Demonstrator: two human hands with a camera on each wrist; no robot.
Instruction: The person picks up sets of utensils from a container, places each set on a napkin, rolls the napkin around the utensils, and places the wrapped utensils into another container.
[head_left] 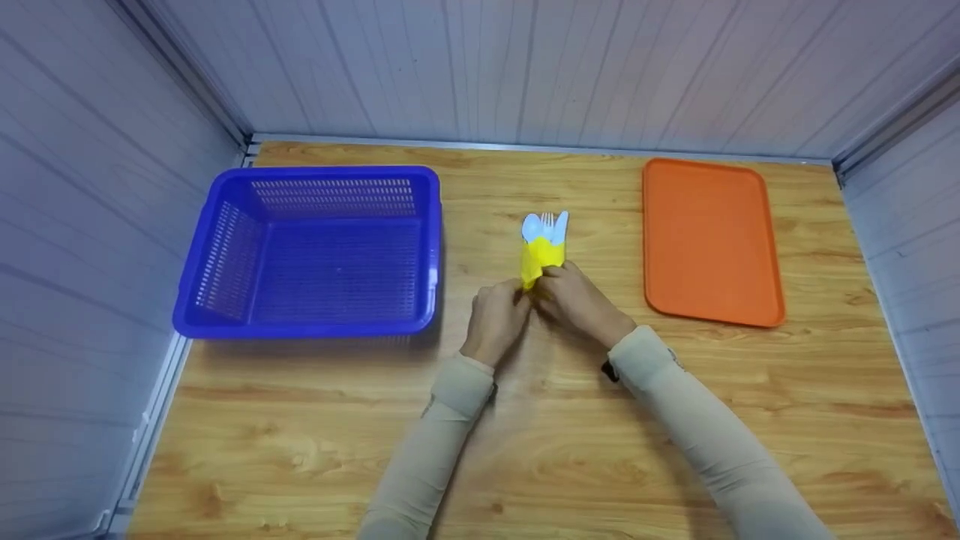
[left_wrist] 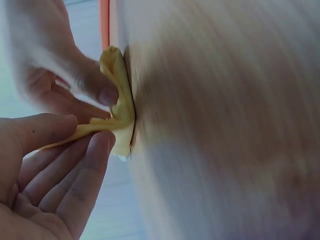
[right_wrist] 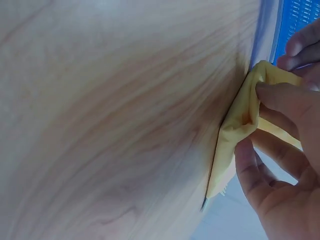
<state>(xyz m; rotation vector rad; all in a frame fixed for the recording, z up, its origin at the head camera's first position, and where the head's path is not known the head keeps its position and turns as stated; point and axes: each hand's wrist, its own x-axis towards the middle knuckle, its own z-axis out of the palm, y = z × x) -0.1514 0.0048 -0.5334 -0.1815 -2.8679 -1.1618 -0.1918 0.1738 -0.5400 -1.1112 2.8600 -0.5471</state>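
Observation:
A yellow napkin (head_left: 543,256) is wrapped around the lower part of a white plastic spoon (head_left: 532,228), fork (head_left: 547,223) and knife (head_left: 560,227). Their heads stick out side by side at the far end. My left hand (head_left: 496,319) pinches a loose flap of the napkin (left_wrist: 86,131) between thumb and fingers at the near left corner. On the other side, my right hand (head_left: 581,301) pinches a fold of the napkin (right_wrist: 246,112), its thumb and fingers on either side of it. The cutlery handles are hidden inside the cloth.
A blue perforated basket (head_left: 337,328) stands on the left of the wood-grain table (head_left: 555,465). On the right lies an orange tray (head_left: 709,240). Pale panel walls (head_left: 487,71) enclose the back and both sides.

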